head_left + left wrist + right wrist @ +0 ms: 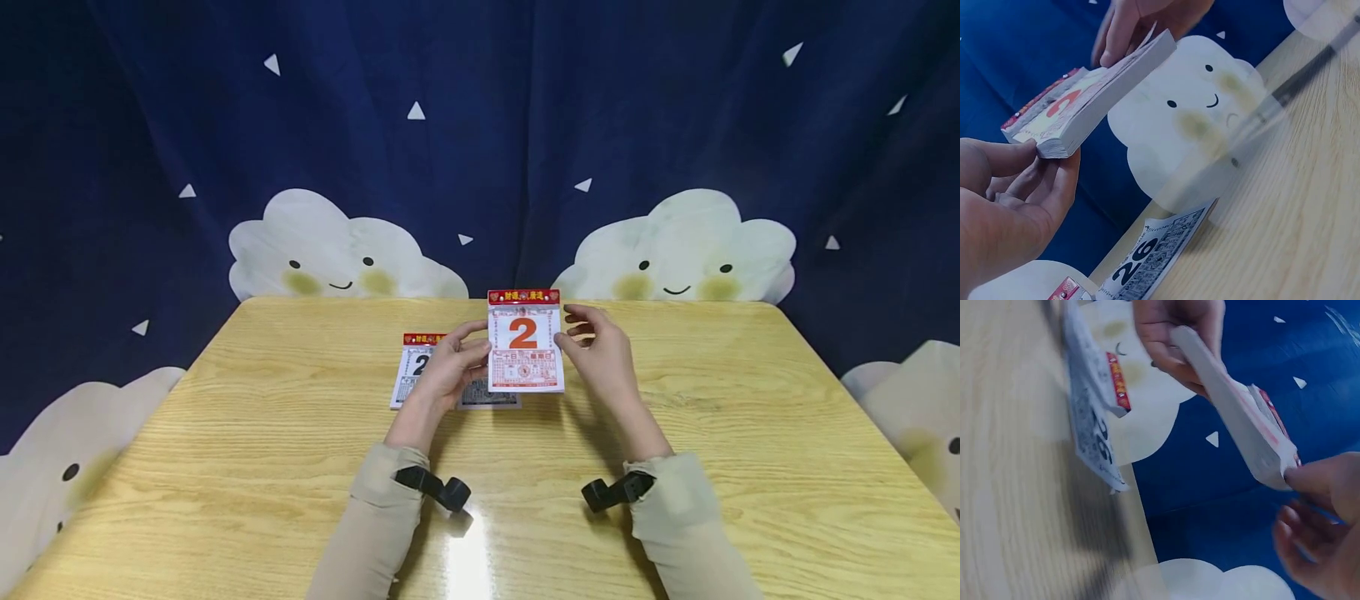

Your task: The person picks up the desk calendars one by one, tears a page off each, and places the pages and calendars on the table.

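Note:
A thick tear-off calendar [522, 367] with a red header and a large orange-red 2 is held up above the table, face toward the head camera. My left hand [450, 367] grips its left edge, thumb on the front and fingers behind, as the left wrist view shows. The right hand [603, 354] is at the opposite edge. Its thumb touches the side of the pages while the other fingers spread away from the pad. In the left wrist view, a corner of the top page [1147, 39] stands up from the block [1116, 87].
Behind my left hand, a second calendar [408, 375] with a red header and black print lies on the wooden table [262, 483]. Beside it is a black-printed piece [491, 398], showing 26 in the wrist views. A dark blue cloud-patterned curtain [525, 150] hangs behind the table.

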`<state>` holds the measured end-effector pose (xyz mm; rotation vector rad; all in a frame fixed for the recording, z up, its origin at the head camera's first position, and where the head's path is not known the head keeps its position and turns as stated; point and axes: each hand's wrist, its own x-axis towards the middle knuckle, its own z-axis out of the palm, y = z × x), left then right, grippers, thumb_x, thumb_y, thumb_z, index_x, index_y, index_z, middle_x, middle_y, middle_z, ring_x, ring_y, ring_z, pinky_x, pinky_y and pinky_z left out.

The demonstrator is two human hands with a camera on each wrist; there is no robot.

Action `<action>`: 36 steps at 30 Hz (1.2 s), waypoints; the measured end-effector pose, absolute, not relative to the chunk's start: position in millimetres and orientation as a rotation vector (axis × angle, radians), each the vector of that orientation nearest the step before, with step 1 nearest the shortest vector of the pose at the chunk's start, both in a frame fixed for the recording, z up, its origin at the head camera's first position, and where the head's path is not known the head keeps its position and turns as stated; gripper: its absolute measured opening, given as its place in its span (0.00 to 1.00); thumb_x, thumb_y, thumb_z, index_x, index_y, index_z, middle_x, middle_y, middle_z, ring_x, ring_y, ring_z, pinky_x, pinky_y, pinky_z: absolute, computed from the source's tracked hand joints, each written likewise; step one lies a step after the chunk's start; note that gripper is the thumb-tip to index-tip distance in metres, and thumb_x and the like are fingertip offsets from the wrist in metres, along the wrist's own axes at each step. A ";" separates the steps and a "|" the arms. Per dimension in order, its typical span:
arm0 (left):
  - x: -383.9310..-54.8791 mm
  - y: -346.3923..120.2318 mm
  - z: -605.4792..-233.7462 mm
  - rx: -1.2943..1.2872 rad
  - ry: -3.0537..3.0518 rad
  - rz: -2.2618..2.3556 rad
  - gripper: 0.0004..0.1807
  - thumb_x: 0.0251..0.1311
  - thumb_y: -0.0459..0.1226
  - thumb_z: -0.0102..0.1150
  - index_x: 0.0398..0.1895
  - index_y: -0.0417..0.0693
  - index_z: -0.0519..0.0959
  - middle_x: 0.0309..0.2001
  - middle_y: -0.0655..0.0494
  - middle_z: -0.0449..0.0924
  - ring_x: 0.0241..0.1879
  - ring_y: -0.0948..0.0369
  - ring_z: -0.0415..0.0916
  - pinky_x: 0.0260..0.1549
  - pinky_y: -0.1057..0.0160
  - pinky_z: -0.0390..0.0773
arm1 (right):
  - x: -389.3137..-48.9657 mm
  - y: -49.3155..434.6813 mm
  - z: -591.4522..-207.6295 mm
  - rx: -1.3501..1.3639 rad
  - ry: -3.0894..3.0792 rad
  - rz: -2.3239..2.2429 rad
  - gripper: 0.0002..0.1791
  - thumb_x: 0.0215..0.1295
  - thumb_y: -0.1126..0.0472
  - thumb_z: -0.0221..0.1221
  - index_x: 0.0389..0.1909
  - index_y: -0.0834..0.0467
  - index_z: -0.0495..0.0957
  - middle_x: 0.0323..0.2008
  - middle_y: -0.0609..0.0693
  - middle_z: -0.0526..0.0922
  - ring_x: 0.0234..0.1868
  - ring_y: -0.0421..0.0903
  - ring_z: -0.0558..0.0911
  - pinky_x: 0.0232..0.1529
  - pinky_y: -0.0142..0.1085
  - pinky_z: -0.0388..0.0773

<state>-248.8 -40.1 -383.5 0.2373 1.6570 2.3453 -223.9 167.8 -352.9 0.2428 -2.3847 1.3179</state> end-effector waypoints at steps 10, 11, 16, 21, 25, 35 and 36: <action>-248.8 -38.7 -382.2 0.185 1.610 2.415 0.22 0.62 0.25 0.44 0.60 0.38 0.63 0.28 0.60 0.80 0.28 0.65 0.78 0.27 0.68 0.77 | -212.5 152.6 -345.8 0.614 -2.402 0.788 0.09 0.51 0.66 0.64 0.36 0.58 0.81 0.33 0.49 0.80 0.35 0.45 0.74 0.36 0.39 0.72; -248.8 -38.7 -382.2 0.184 1.608 2.418 0.22 0.62 0.25 0.44 0.60 0.38 0.63 0.28 0.60 0.80 0.28 0.65 0.78 0.28 0.68 0.77 | -211.6 151.5 -345.3 0.656 -2.423 0.778 0.09 0.51 0.65 0.64 0.36 0.58 0.81 0.32 0.49 0.80 0.34 0.45 0.73 0.35 0.38 0.72; -248.6 -39.7 -382.8 0.181 1.615 2.413 0.22 0.62 0.26 0.44 0.60 0.38 0.64 0.28 0.60 0.80 0.28 0.65 0.78 0.30 0.67 0.76 | -210.8 148.5 -346.8 0.804 -2.473 0.717 0.14 0.47 0.59 0.68 0.37 0.56 0.82 0.35 0.48 0.79 0.38 0.44 0.73 0.40 0.37 0.73; -248.1 -41.7 -381.9 0.165 1.596 2.412 0.22 0.62 0.26 0.44 0.61 0.40 0.63 0.28 0.60 0.81 0.28 0.65 0.78 0.30 0.67 0.77 | -213.1 148.7 -350.8 0.900 -2.480 0.638 0.21 0.39 0.55 0.72 0.38 0.55 0.81 0.40 0.48 0.78 0.44 0.46 0.74 0.47 0.41 0.71; -247.8 -43.3 -380.8 0.153 1.592 2.414 0.22 0.63 0.27 0.45 0.61 0.41 0.63 0.29 0.59 0.80 0.28 0.65 0.78 0.29 0.68 0.77 | -213.2 148.6 -351.4 0.933 -2.490 0.556 0.21 0.37 0.55 0.73 0.37 0.54 0.81 0.40 0.47 0.77 0.44 0.47 0.74 0.46 0.42 0.70; -248.8 -43.5 -381.0 0.168 1.592 2.415 0.23 0.62 0.26 0.44 0.62 0.40 0.63 0.29 0.60 0.80 0.28 0.65 0.78 0.29 0.69 0.77 | -209.8 146.5 -346.3 0.952 -2.446 0.554 0.08 0.50 0.60 0.66 0.33 0.54 0.84 0.37 0.47 0.79 0.42 0.45 0.75 0.47 0.40 0.71; -248.8 -43.3 -381.2 0.168 1.601 2.410 0.23 0.62 0.27 0.44 0.62 0.40 0.63 0.29 0.60 0.80 0.29 0.65 0.78 0.30 0.69 0.77 | -209.8 146.3 -345.9 0.957 -2.431 0.551 0.07 0.51 0.61 0.66 0.32 0.55 0.84 0.36 0.47 0.79 0.41 0.45 0.75 0.46 0.40 0.71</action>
